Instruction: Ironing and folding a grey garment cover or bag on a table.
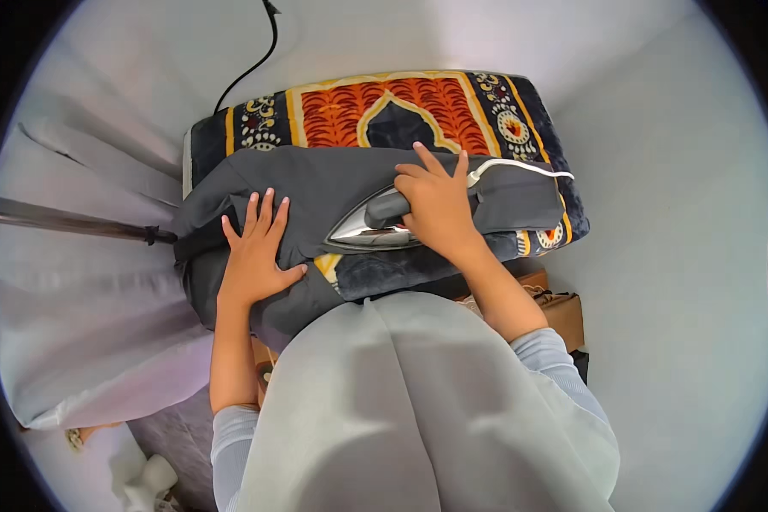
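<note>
A dark grey garment [307, 185] lies spread over a patterned plush cloth [333, 115] with orange, yellow and navy designs, which covers a raised surface. My right hand [438, 205] grips the dark handle of an electric clothes iron [365, 230]. The iron's metal soleplate rests on the garment, its tip towards the left. From its back end a white cord [518, 164] runs right across the cloth. With fingers apart, my left hand [253, 256] presses flat on the left part of the garment, where the fabric is bunched and hangs over the front edge.
A metal pole [77, 224] reaches in from the left, beside a pale curtain [102, 307]. Behind the padded surface a black cable [253, 67] runs up the wall [358, 38]. Brown boxes [560, 317] stand below the front edge on the right.
</note>
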{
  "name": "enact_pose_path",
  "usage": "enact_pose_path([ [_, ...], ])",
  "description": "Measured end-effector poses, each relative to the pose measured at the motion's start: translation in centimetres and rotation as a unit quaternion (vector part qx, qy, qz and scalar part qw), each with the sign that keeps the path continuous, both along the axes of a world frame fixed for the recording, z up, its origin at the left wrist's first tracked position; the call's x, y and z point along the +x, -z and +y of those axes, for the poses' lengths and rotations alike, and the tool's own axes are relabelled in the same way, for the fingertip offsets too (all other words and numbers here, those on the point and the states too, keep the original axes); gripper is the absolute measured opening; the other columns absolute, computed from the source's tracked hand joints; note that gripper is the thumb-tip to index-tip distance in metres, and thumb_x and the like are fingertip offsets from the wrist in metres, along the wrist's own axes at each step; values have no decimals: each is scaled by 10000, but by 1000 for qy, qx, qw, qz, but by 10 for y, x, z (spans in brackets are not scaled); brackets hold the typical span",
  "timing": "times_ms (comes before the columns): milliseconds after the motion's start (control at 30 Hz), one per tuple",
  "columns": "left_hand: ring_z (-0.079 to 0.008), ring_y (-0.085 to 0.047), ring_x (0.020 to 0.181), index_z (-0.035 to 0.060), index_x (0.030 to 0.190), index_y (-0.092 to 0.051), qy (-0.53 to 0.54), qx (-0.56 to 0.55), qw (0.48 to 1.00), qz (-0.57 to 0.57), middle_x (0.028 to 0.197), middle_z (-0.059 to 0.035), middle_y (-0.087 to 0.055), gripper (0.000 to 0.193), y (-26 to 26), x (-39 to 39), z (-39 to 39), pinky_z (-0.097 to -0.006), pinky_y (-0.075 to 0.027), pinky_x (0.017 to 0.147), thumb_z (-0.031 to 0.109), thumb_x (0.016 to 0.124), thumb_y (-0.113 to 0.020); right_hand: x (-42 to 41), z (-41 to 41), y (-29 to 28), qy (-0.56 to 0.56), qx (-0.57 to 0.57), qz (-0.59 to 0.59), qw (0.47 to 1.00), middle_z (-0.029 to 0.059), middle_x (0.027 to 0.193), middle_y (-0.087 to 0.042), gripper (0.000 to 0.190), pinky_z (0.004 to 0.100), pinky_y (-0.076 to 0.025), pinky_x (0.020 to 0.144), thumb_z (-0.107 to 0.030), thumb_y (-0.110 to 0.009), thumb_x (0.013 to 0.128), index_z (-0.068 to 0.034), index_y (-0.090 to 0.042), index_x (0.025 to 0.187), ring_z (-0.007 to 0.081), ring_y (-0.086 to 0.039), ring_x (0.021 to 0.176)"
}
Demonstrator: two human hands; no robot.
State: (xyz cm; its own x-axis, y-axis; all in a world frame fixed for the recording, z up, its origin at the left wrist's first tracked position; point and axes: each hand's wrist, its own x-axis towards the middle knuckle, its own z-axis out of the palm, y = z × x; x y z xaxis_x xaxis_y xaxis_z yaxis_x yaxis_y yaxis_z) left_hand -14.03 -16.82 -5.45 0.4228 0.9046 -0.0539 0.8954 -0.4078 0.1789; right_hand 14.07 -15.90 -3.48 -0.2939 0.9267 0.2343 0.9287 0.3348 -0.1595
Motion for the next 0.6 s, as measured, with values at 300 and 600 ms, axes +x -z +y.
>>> enact_pose_path([
  [300,-262,-205,1405,138,1429,-330,-41,78,996,-7,1505,-63,-271,603,32,-5,-1,-661,-43,1044,321,875,-484,-7,8,-3,-98,-45,-21,994,27,1130,-610,308,700,-250,995,-59,-714,637,-82,-618,928,270,-383,1314],
  [600,-269,-165,1419,120,1444,-293,-38,38,998,13,1522,-82,-227,723,27,-8,-1,-686,-20,1028,320,787,-520,-6,7,3,-75,16,-29,997,45,1079,-626,288,701,-264,984,-63,-721,607,-75,-624,878,297,-404,1297],
])
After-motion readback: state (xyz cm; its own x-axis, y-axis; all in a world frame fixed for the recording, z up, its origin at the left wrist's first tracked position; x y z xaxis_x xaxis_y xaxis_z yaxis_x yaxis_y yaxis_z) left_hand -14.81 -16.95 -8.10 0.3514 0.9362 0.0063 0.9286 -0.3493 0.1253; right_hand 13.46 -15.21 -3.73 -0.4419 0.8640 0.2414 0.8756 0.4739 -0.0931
